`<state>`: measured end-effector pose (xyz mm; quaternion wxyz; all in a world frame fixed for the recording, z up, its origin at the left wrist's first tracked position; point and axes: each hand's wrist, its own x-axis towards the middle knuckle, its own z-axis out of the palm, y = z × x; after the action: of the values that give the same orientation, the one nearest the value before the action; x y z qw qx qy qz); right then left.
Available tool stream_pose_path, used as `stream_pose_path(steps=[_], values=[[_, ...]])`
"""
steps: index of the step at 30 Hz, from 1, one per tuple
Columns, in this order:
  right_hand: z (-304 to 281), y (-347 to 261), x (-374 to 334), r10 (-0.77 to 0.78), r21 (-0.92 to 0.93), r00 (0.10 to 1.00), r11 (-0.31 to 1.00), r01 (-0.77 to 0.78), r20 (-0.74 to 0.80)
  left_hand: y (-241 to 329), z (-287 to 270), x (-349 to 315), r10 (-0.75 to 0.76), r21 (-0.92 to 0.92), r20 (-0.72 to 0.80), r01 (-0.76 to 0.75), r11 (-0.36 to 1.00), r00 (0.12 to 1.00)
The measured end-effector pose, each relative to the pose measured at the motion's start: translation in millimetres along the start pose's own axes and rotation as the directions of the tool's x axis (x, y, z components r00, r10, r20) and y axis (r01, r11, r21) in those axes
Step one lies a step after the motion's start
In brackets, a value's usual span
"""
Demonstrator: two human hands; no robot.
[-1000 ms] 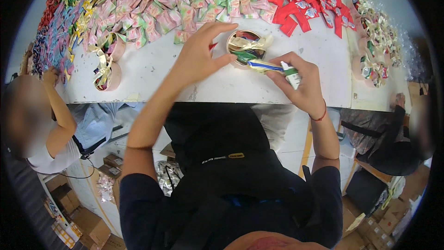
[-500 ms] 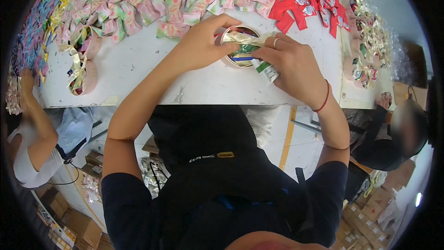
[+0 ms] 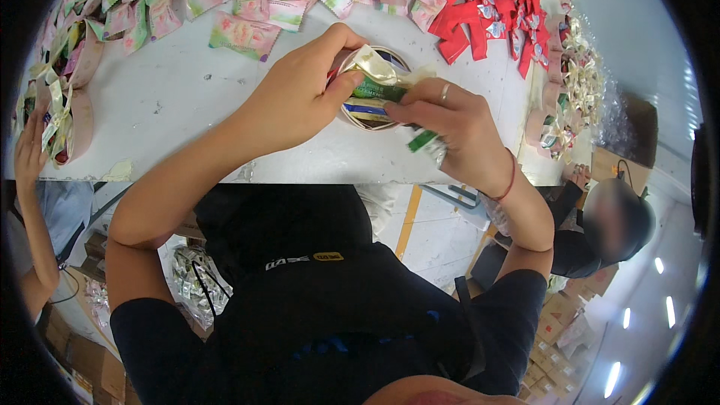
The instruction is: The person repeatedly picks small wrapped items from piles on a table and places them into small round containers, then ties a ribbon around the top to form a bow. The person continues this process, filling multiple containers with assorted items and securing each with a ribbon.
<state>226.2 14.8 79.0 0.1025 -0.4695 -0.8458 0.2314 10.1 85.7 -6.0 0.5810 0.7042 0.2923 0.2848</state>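
Note:
A small round pink box [image 3: 361, 121] stands on the white table in front of me, filled with wrapped packets. My left hand [image 3: 300, 94] is closed around its left side, the thumb bent over the rim by a cream satin ribbon [image 3: 373, 65] that crosses the top. Inside lie a green packet [image 3: 375, 90] and a blue-and-gold packet [image 3: 367, 110]. At the box's right edge my right hand [image 3: 461, 124] is closed on a green-and-white packet [image 3: 424, 141], which pokes out below the fingers. Its fingertips touch the box's contents; the hand partly hides that side.
Pink-and-green packets [image 3: 247, 34] are heaped along the back, beside red packets [image 3: 480, 22]. Ribboned pink boxes stand at the left [image 3: 81, 116] and right [image 3: 551, 124]. Another person's hand [image 3: 31, 150] is by the left boxes. A second person [image 3: 615, 217] sits at the right.
The view has swung, so the table's things sit further left. My left thumb has drawn back toward the rim, and the ribbon bulges upward. The other person's hand appears nearer the left boxes.

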Motion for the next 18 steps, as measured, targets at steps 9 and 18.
stream_pose_path(steps=[9, 18], values=[[-20.0, -10.7, 10.0, 0.063, -0.116, 0.962, 0.993, -0.033, 0.266, 1.1, 2.3, -2.2, 0.014, 0.010, -0.033, -0.014, 1.000, 0.999], [-9.0, -13.0, -15.1, 0.125, 0.244, 0.992, 0.963, -0.114, -0.033, 17.2, -21.5, 1.7, 0.031, -0.286, -0.055, -0.046, 0.957, 0.998]])
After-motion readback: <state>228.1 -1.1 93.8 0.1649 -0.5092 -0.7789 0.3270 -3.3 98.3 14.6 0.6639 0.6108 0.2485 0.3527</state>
